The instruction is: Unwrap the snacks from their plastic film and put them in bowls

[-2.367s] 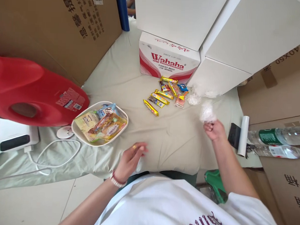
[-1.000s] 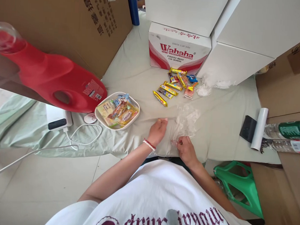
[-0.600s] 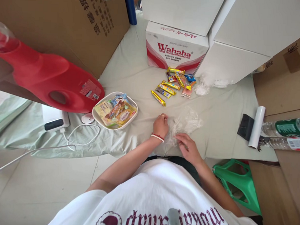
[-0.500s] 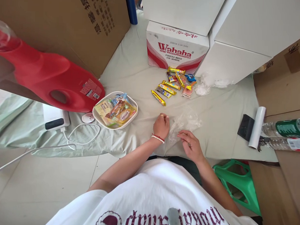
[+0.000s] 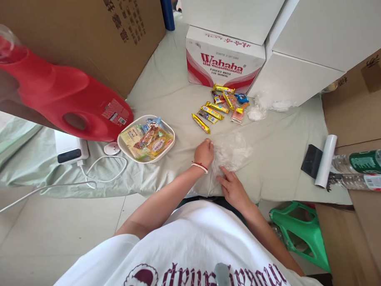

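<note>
A clear crumpled plastic bag point(image 5: 232, 152) lies on the pale green cloth point(image 5: 281, 146) in front of me. My left hand point(image 5: 204, 153), with a bead bracelet at the wrist, is curled shut at the bag's left edge. My right hand point(image 5: 232, 189) rests at the bag's near edge with its fingers stretched flat against the plastic. A white dish point(image 5: 170, 139) filled with snack packets sits to the left. Beyond the bag lies a loose group of small wrapped snack bars point(image 5: 219, 107).
A red detergent jug point(image 5: 63, 101) lies on its side at left, near a white power bank point(image 5: 68, 149) and cable. A Wahaha carton point(image 5: 223, 65), white boxes and cardboard stand behind. More crumpled plastic point(image 5: 263, 108), a roll point(image 5: 325, 161), water bottles point(image 5: 360, 172) and a green stool point(image 5: 300, 234) are at right.
My right hand brought the crumpled bag from the right down onto the cloth in front of me. Both hands then closed in on it, left at its edge, right flattening it.
</note>
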A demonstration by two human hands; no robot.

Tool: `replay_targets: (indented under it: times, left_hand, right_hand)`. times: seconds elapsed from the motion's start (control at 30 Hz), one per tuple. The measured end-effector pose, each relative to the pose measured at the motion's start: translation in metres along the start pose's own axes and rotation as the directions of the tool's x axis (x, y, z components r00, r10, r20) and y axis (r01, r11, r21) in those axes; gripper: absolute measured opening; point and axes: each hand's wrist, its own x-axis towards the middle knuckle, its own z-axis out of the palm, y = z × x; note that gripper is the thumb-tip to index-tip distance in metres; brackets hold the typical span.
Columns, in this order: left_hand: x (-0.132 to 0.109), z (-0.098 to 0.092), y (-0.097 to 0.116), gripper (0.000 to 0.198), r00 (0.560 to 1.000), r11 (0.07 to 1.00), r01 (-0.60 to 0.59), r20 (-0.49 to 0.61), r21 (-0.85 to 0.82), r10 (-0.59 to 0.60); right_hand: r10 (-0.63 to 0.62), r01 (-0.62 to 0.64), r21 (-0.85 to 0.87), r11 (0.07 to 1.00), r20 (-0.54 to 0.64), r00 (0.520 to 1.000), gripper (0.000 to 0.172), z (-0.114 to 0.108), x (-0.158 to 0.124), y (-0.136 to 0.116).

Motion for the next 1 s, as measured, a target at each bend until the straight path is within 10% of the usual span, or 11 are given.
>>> replay_targets:
  times: [0.13, 0.3, 0.47, 0.67, 0.83, 1.0]
  left_hand:
    - [-0.004, -0.007, -0.03, 0.034, 0.983, 0.998, 0.063, -0.172, -0.014, -0.064]
    - [-0.022, 0.002, -0.048, 0.032, 0.96, 0.999, 0.014, -0.279, -0.034, -0.023]
    - [-0.039, 0.008, -0.053, 0.035, 0.923, 0.991, -0.127, -0.361, 0.05, 0.136]
    - [-0.046, -0.004, -0.064, 0.054, 0.817, 0.787, -0.565, 0.038, 0.249, 0.575]
    - [-0.041, -0.011, -0.067, 0.069, 0.9, 0.863, -0.436, 0.101, 0.256, 0.425]
    - [-0.04, -0.017, -0.067, 0.063, 0.887, 0.869, -0.458, 0.158, 0.186, 0.434]
  right_hand:
    - [0.208, -0.159, 0.303, 0.94, -0.137, 0.968, 0.03, -0.018, -0.006, 0.01]
    - [0.469, -0.397, 0.254, 0.882, -0.406, 0.784, 0.047, -0.046, 0.035, 0.013]
    - [0.309, -0.336, -0.066, 0.94, -0.257, 0.916, 0.046, -0.029, 0.085, 0.009]
    - [0.27, -0.261, 0.068, 0.963, -0.271, 0.924, 0.032, -0.017, 0.1, 0.021]
    - [0.496, -0.424, 0.259, 0.868, -0.428, 0.755, 0.045, -0.042, 0.069, 0.049]
    - [0.666, -0.596, 0.306, 0.742, -0.438, 0.604, 0.051, -0.055, 0.011, 0.079]
